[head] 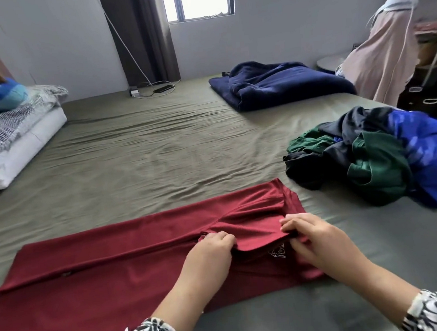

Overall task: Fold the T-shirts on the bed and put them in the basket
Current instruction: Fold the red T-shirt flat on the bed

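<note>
Head view: olive bed sheet (137, 156) carries a red T-shirt (89, 277) laid flat for folding. Left hand (211, 247) and right hand (313, 239) pinch its sleeve flap, apparently to turn it inward. Unfolded shirts (378, 159) wait nearby; no basket visible.

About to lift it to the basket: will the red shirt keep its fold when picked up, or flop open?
Probably flops: the red shirt lies limp and wrinkles where the left hand and right hand pinch its sleeve. It looks thin, so likely light. It may drag on the creased sheet rather than slide.
</note>
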